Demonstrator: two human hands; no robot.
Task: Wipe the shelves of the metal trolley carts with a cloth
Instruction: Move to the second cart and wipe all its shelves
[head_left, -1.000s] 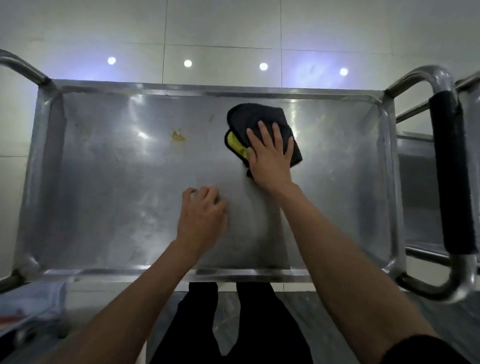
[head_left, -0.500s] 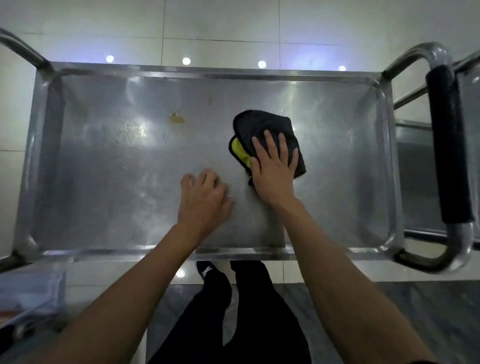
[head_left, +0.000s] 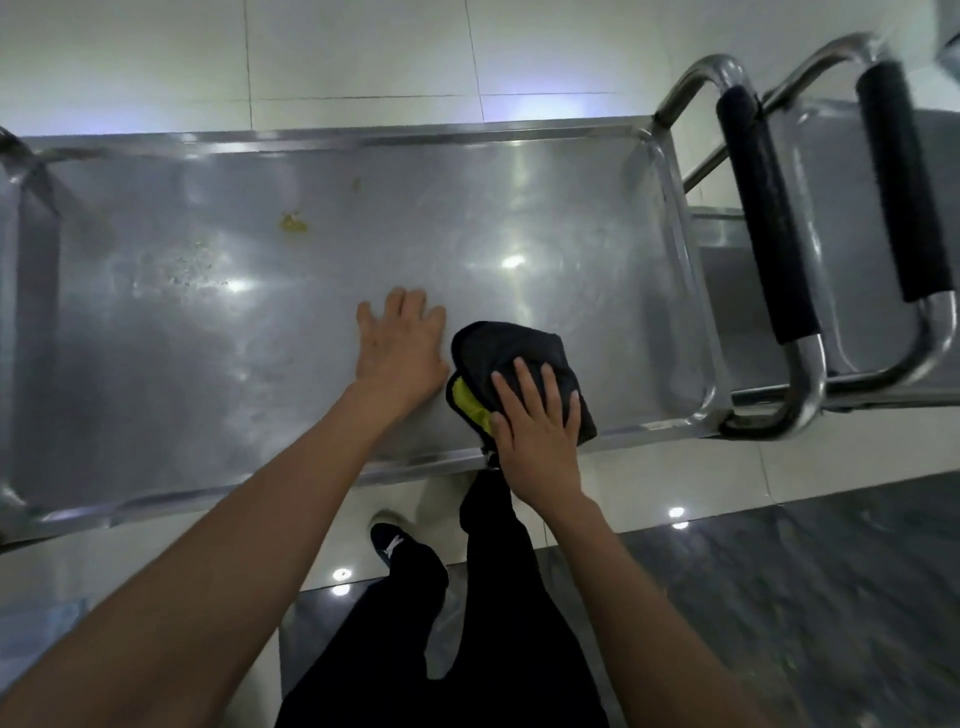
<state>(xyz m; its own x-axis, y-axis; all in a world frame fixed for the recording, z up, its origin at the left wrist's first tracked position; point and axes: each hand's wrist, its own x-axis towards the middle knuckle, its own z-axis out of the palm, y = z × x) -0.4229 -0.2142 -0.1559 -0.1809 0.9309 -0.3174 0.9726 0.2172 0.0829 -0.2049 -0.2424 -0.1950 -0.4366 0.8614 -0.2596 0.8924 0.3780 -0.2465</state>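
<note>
Cloth (head_left: 524, 358): a folded black cloth with a yellow inner face showing at its left edge. It lies on the top shelf by the near rim, right of centre; folded thick, it likely gives the palm a firm pad to push on.
Right hand (head_left: 537, 423): lies flat on the cloth, fingers straight and spread, pressing it down on the metal and not gripping it. The wrist hangs over the near rim, which suggests a stroke along the front edge.
Left hand (head_left: 402, 345): rests on the bare shelf just left of the cloth, fingers loosely spread and holding nothing. It probably steadies the cart against the push of the wipe.
Shelf (head_left: 208, 374): a shallow steel tray with a raised rim, so dirt gathers inside it.
Yellow stain (head_left: 293, 223): sits toward the far left, well apart from the cloth, with fine specks nearby. That patch looks unwiped.
Progress: by my reading the right half shines cleaner and the left half is yet to be done.
Handle (head_left: 763, 223): a padded black grip on a steel loop at the shelf's right end.
Second cart (head_left: 904, 192): parked just beyond, its own padded handle alongside; its shelf is mostly out of view.
Floor (head_left: 779, 597): pale and dark glossy tiles; the person's dark trouser legs and one shoe show below the rim.
</note>
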